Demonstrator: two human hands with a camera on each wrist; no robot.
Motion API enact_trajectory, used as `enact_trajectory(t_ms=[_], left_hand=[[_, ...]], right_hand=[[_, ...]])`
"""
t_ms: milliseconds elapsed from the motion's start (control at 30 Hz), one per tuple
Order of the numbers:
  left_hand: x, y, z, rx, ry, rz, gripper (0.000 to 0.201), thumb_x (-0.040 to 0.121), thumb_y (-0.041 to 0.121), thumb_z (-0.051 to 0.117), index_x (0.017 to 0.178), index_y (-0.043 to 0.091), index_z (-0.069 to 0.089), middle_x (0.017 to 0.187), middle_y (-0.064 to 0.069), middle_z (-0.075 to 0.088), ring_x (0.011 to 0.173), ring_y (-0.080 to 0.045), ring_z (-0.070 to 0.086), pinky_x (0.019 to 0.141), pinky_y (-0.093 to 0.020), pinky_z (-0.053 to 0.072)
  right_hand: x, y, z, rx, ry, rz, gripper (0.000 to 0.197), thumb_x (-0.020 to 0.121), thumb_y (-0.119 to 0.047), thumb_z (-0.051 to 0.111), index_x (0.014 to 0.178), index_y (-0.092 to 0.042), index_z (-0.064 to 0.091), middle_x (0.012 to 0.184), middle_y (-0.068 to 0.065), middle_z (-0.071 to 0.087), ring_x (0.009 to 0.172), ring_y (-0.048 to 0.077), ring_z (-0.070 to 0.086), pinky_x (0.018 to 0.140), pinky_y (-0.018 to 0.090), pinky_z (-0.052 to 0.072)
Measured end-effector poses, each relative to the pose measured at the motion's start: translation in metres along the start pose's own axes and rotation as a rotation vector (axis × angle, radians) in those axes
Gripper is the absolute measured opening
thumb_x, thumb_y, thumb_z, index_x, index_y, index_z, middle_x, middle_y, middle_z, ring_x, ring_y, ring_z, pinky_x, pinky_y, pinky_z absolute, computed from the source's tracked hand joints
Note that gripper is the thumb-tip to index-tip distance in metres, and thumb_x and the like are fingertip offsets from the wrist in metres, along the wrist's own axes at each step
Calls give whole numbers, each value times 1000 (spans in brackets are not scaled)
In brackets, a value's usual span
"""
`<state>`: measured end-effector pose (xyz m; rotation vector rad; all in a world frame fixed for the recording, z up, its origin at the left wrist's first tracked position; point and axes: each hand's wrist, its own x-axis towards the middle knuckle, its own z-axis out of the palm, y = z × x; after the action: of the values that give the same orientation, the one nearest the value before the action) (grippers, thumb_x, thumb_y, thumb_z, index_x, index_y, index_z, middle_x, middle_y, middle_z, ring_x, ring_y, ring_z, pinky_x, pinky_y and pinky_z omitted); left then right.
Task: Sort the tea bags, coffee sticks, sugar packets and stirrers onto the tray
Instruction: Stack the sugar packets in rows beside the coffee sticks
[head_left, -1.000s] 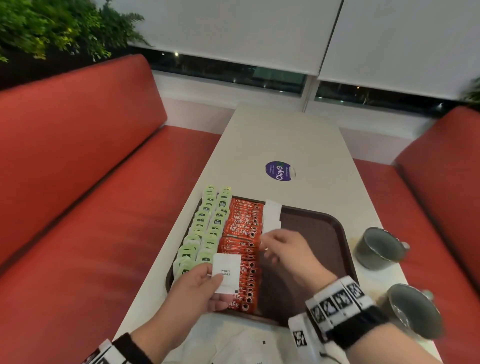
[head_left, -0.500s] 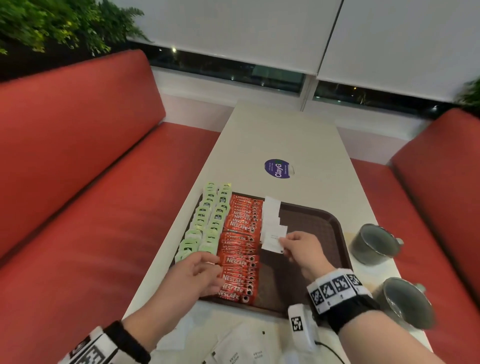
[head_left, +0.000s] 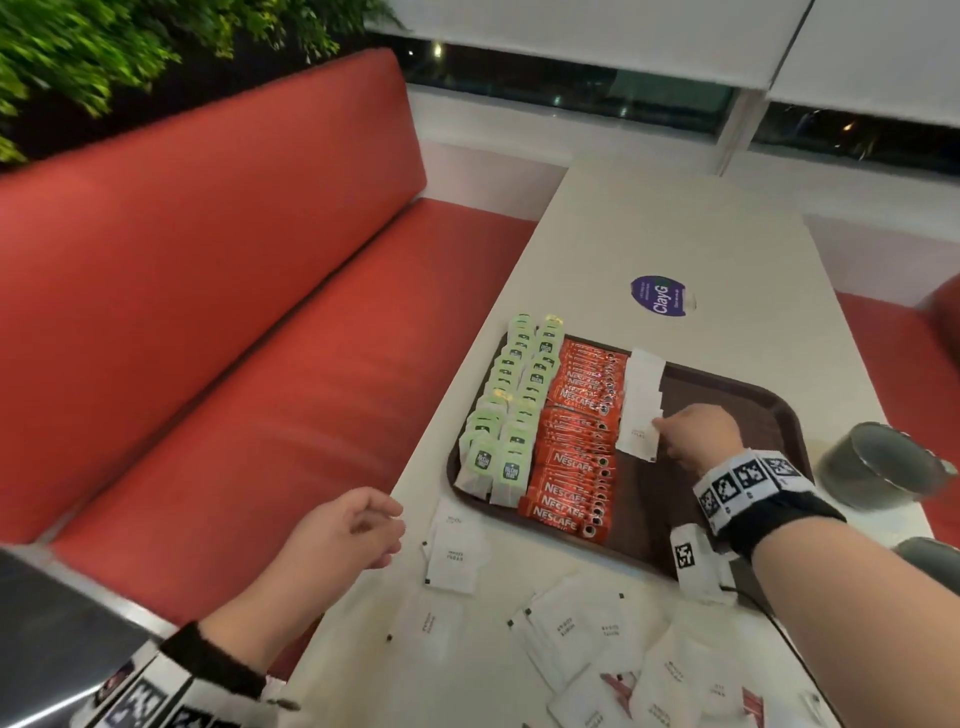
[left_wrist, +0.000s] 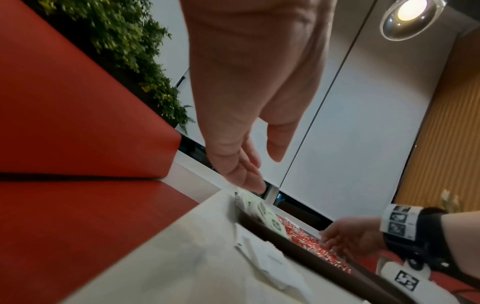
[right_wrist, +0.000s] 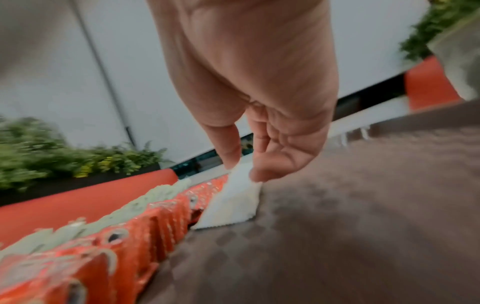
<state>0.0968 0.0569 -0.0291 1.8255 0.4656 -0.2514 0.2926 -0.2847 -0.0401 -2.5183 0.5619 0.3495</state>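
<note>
Table (head_left: 675, 234): pale top, running away from me between red benches (head_left: 234, 312); near edge cut off by the frame.

Tray (head_left: 727, 395): dark brown, on the table just ahead of me; its near right corner is hidden under my right wrist.

Tea bags (head_left: 511, 410): green, two overlapping rows along the tray's left edge, print too small to read.

Coffee sticks (head_left: 576, 441): red, one overlapping row just right of the tea bags.

Sugar packets on the tray (head_left: 641, 405): white, a short row beside the coffee sticks, running from the far rim towards me.

Loose sugar packets (head_left: 597, 639): white, scattered on the table nearer me than the tray; the pile runs out of the bottom of the head view.

Two grey cups (head_left: 878, 467): right of the tray, blurred, the nearer one mostly cut off.

My right hand (head_left: 698, 436): over the tray, thumb and fingertips pinching the corner of the nearest packet in the sugar row.

My left hand (head_left: 348, 530): above the table's left edge, near the loose packets, fingers loosely curved, holding nothing.
</note>
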Motion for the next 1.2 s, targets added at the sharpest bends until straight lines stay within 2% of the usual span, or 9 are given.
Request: enact_trajectory(t_ms=[100, 200, 333, 433, 500, 633, 867, 1067, 1200], left_hand=[[-2, -14, -12, 266, -37, 22, 13, 82, 22, 70, 93, 26, 64, 87, 3, 68, 79, -10, 63, 73, -24, 52], [-7, -19, -10, 498, -81, 60, 19, 81, 32, 71, 97, 31, 60, 94, 10, 64, 84, 0, 57, 63, -5, 40], [-2, -10, 9, 671, -102, 136, 37, 85, 37, 65, 119, 25, 56, 114, 7, 59, 98, -6, 53, 76, -9, 38], [16, 3, 29, 742, -101, 162, 53, 84, 40, 66, 129, 16, 51, 126, -3, 55, 113, -18, 53, 91, -24, 41], [25, 11, 41, 798, -126, 145, 55, 82, 39, 68, 125, 10, 50, 124, -8, 55, 113, -23, 53, 89, -30, 44], [33, 13, 52, 862, -148, 105, 47, 79, 26, 72, 112, 5, 47, 116, -14, 57, 107, -29, 56, 72, -27, 37], [34, 10, 49, 761, -146, 35, 51, 82, 21, 69, 123, 5, 45, 123, -12, 53, 113, -26, 55, 76, -25, 42], [29, 10, 47, 817, -192, 67, 39, 88, 24, 61, 122, 7, 53, 127, -8, 53, 117, -23, 53, 85, -24, 42], [27, 14, 42, 683, -175, 103, 15, 86, 17, 62, 102, 16, 62, 106, -2, 60, 91, -16, 55, 66, -20, 41]], right_hand=[[-49, -19, -6, 124, 126, -261, 21, 89, -25, 63, 101, -9, 67, 105, 7, 67, 97, 25, 61, 83, 36, 49], [-117, -36, 8, 131, -41, -501, 7, 88, -25, 64, 93, -20, 65, 90, -6, 65, 82, 12, 60, 66, 26, 44], [-167, -49, 57, -257, -261, -709, 11, 86, -28, 62, 91, -19, 66, 90, -2, 67, 83, 16, 59, 70, 28, 47], [-178, -55, 90, -436, -292, -642, 27, 87, -38, 60, 99, -13, 63, 97, 3, 63, 86, 18, 56, 70, 29, 45], [-182, -57, 107, -505, -297, -580, 30, 86, -44, 60, 91, -14, 57, 92, 4, 59, 82, 19, 55, 66, 29, 43], [-188, -61, 126, -523, -234, -533, 36, 86, -45, 60, 99, -11, 60, 96, 5, 64, 84, 21, 61, 67, 28, 45], [-188, -64, 130, -350, -261, -429, 43, 77, -38, 73, 106, -12, 55, 100, 2, 61, 91, 18, 60, 70, 27, 47], [-190, -55, 125, -133, -287, -359, 37, 74, -25, 78, 81, -19, 42, 76, -7, 43, 75, 13, 45, 53, 20, 31], [-194, -46, 112, -5, -311, -370, 30, 79, -22, 74, 77, -16, 45, 74, -4, 45, 64, 11, 43, 51, 20, 32]])
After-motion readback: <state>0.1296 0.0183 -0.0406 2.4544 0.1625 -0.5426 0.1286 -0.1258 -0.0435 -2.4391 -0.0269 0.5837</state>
